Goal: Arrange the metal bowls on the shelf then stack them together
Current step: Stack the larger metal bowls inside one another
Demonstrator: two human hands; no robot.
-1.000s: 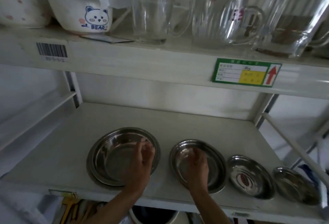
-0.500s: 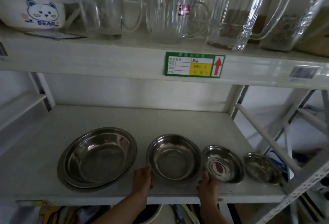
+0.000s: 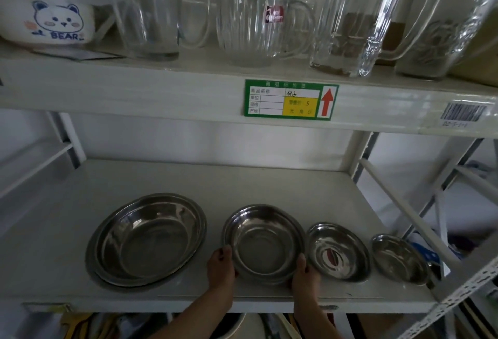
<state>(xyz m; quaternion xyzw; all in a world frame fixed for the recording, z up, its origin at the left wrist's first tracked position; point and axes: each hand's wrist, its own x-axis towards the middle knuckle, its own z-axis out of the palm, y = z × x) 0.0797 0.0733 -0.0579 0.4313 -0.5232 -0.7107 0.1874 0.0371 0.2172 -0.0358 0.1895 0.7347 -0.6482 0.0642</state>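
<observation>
Several metal bowls stand in a row on the white lower shelf (image 3: 188,177), largest at the left. The large bowl (image 3: 147,239) sits nested in another of about the same size. To its right is the medium bowl (image 3: 264,243). My left hand (image 3: 221,268) grips its front-left rim and my right hand (image 3: 304,274) grips its front-right rim. A smaller bowl (image 3: 338,251) follows, touching or nearly touching the medium one. The smallest bowl (image 3: 400,257) sits near the shelf's right end.
The upper shelf (image 3: 161,90) holds glass jugs (image 3: 258,20) and a white bear-print bowl (image 3: 51,23), with a green price label (image 3: 291,101) on its front edge. A slanted white brace (image 3: 404,209) and perforated post (image 3: 463,284) bound the right side. The back of the lower shelf is bare.
Both hands came out of the large and medium bowls and now hold the medium bowl by its front rim. The view shifted right and moved closer.
</observation>
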